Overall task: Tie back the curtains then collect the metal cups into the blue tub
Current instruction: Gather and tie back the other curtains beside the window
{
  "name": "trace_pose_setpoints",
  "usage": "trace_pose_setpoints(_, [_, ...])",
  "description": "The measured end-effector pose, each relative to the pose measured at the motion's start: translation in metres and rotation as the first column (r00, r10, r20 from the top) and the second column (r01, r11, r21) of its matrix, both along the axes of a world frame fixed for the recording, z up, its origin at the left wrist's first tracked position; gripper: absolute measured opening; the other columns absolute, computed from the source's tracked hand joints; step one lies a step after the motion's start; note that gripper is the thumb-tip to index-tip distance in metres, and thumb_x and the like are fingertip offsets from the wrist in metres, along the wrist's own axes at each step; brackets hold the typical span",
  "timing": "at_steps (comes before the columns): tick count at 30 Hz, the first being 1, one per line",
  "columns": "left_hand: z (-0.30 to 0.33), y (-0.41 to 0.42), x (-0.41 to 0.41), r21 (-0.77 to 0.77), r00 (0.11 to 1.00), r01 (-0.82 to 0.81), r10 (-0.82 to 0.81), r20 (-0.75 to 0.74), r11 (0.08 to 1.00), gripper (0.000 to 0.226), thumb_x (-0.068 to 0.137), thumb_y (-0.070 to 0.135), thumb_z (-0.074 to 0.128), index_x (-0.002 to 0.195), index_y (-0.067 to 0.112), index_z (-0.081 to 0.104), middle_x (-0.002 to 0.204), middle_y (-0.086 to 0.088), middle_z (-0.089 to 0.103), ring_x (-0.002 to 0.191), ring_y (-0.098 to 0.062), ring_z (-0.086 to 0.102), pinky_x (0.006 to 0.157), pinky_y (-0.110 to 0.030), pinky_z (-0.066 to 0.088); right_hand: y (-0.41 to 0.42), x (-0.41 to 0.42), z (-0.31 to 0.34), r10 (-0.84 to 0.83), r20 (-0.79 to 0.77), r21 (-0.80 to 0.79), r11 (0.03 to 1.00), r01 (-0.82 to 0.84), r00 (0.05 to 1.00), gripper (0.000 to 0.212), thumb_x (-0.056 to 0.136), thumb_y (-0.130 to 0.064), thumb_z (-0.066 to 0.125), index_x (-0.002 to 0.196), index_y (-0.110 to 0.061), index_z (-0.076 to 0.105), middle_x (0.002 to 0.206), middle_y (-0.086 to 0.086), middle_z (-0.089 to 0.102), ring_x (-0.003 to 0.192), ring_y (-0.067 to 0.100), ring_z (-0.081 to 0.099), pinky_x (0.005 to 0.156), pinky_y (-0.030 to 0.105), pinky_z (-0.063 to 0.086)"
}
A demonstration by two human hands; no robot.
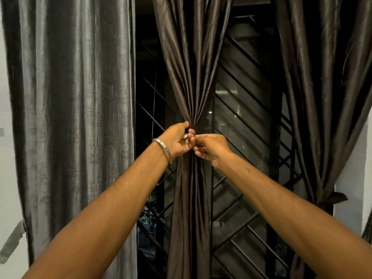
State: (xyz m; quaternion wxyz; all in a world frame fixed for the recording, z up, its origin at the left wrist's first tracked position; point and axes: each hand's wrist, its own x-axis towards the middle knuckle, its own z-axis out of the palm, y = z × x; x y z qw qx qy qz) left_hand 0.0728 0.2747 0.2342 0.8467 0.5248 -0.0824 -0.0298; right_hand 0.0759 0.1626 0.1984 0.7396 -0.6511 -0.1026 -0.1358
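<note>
So the step here is cinching the middle brown curtain (pixel 193 77), and the trick is keeping the bunch tight while the tie gets worked. The left hand (pixel 177 140) is wrapped around the gathered fabric right at the pinch point, fingers (pixel 191 133) curled in on it, which is what you want: hold the folds squeezed together so nothing slides out. The right hand (pixel 211 147) sits just below and touching the left, fingers curled and pinching at the same gathered spot. I can't make out a tie band clearly, it's dark on dark in there. My guess is the knot or loop is being snugged, so pull evenly and keep the bundle from twisting.

The curtain runs straight up and down between both hands, fanning out above the grip and hanging loose below. The other brown curtain (pixel 322 97) on the right already looks tied off with a band (pixel 336 198) low down. The grey curtain (pixel 76 117) on the left hangs loose, with a grey strap (pixel 14 240) dangling near its edge, so that one's probably next.

No metal cups or blue tub in view yet.
</note>
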Motion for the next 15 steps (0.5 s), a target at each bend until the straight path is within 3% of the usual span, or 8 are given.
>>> trace_pose_setpoints(2, [-0.001, 0.002, 0.0, 0.041, 1.0, 0.002, -0.001, -0.01, 0.999, 0.033, 0.099, 0.038, 0.052, 0.082, 0.009, 0.052, 0.046, 0.003, 0.049, 0.033, -0.006, 0.049, 0.035, -0.015, 0.045, -0.001, -0.001, 0.0, 0.012, -0.011, 0.025, 1.0, -0.011, 1.0, 0.019, 0.089, -0.007, 0.064, 0.107, -0.003, 0.071, 0.075, 0.005, 0.067, 0.052, 0.009, 0.06, 0.051, 0.019, 0.053])
trace_pose_setpoints(4, [-0.001, 0.004, 0.001, 0.062, 1.0, 0.01, -0.008, -0.028, 0.998, 0.031, 0.096, 0.037, 0.058, 0.087, 0.007, 0.056, 0.052, 0.0, 0.056, 0.039, -0.01, 0.058, 0.039, -0.019, 0.052, 0.0, -0.003, 0.001, 0.038, -0.016, 0.082, 0.996, -0.036, 0.999, 0.009, 0.089, -0.007, 0.064, 0.094, -0.007, 0.072, 0.075, 0.006, 0.069, 0.06, 0.012, 0.064, 0.061, 0.023, 0.057])
trace_pose_setpoints(6, [-0.002, 0.006, 0.002, 0.054, 0.999, 0.023, -0.021, -0.031, 0.998, 0.028, 0.096, 0.031, 0.059, 0.093, 0.003, 0.058, 0.058, -0.006, 0.062, 0.044, -0.016, 0.064, 0.053, -0.024, 0.056, 0.001, -0.002, 0.002, 0.036, -0.033, 0.147, 0.989, -0.031, 0.999, 0.01, 0.09, -0.008, 0.061, 0.087, -0.009, 0.07, 0.075, 0.006, 0.069, 0.063, 0.014, 0.065, 0.067, 0.027, 0.058])
trace_pose_setpoints(11, [-0.005, 0.009, 0.0, 0.067, 1.0, 0.0, -0.002, 0.025, 0.998, 0.019, 0.096, 0.019, 0.059, 0.097, 0.001, 0.061, 0.081, -0.017, 0.067, 0.064, -0.022, 0.069, 0.065, -0.034, 0.058, 0.008, 0.006, 0.01, 0.069, -0.111, 0.221, 0.974, -0.044, 0.991, 0.026, 0.085, -0.037, 0.069, 0.09, -0.011, 0.069, 0.072, 0.0, 0.067, 0.061, 0.011, 0.061, 0.057, 0.023, 0.055])
trace_pose_setpoints(15, [-0.01, 0.011, 0.002, 0.063, 0.998, -0.023, 0.019, 0.059, 0.998, 0.02, 0.093, 0.012, 0.062, 0.109, 0.0, 0.062, 0.116, -0.02, 0.062, 0.074, -0.024, 0.069, 0.062, -0.033, 0.061, 0.016, 0.008, 0.013, 0.034, -0.105, 0.274, 0.962, -0.004, 0.994, 0.026, 0.081, -0.027, 0.076, 0.097, -0.008, 0.069, 0.073, 0.002, 0.064, 0.058, 0.011, 0.06, 0.047, 0.019, 0.05])
